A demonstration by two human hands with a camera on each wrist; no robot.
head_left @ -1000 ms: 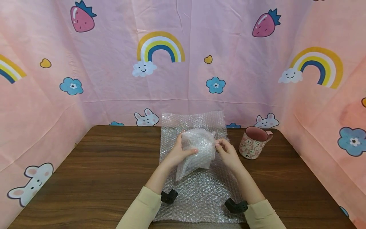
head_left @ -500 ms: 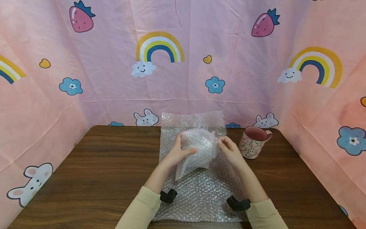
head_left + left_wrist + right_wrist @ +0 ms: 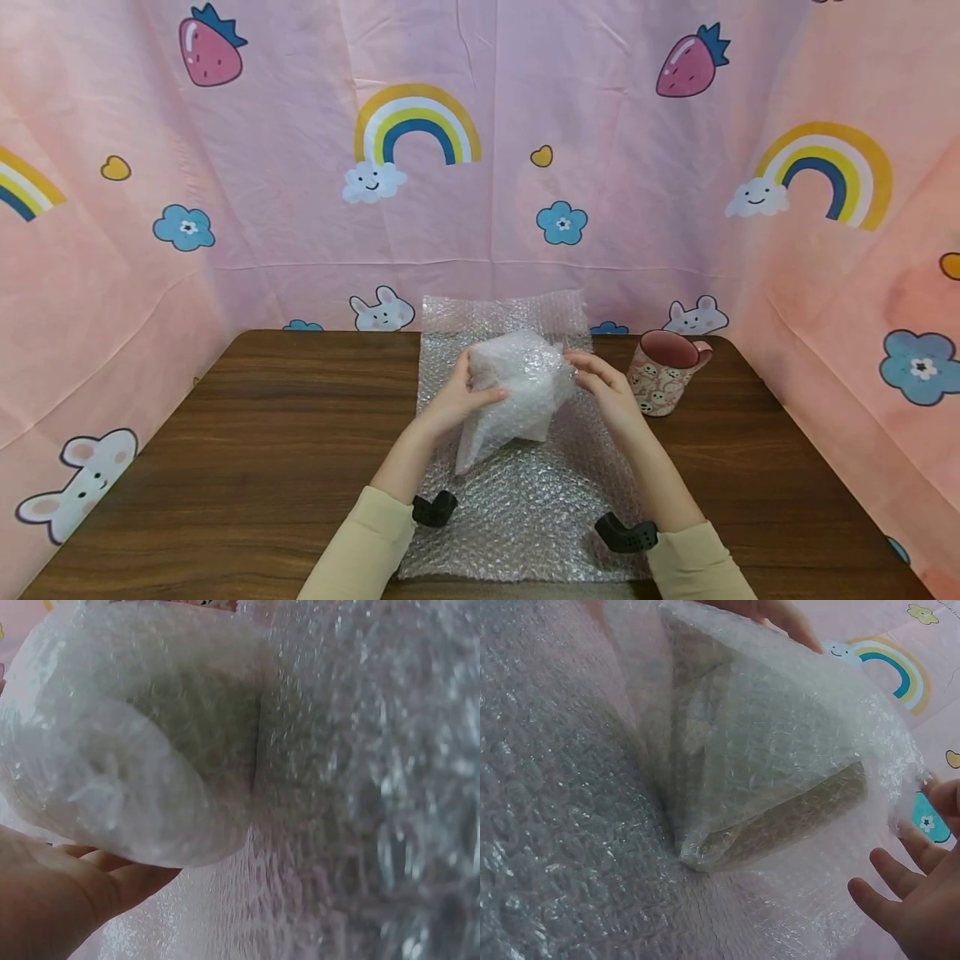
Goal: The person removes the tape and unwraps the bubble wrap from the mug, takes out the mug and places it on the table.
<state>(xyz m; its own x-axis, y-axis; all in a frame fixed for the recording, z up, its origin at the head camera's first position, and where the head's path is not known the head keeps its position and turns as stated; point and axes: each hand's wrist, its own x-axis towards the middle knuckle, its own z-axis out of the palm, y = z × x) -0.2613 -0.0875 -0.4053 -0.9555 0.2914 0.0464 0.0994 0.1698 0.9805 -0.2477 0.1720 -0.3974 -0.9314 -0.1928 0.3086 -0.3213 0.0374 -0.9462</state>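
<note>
A bundle of bubble wrap (image 3: 517,383) sits over a long bubble wrap sheet (image 3: 532,517) in the head view. My left hand (image 3: 453,404) grips its left side, thumb across the front and fingers behind. In the left wrist view that hand (image 3: 60,892) supports the rounded wrap. My right hand (image 3: 609,400) pinches a loose edge at the bundle's upper right between thumb and forefinger. The right wrist view shows the other fingers (image 3: 885,907) spread away from the film. Through the layers (image 3: 787,817) a dull greenish-brown tone shows; what is wrapped stays hidden.
Close to the right hand stands a pink patterned mug (image 3: 662,375), its handle to the right. The sheet runs over the dark wooden table (image 3: 300,450) and its far end rises against the printed cloth backdrop (image 3: 495,208). Each wrist carries a black camera (image 3: 626,533).
My right hand drew the loose edge outward to the right, then brought it slightly back up toward the bundle. The left hand keeps its grip, with the bundle tilted a little. The mug stays put.
</note>
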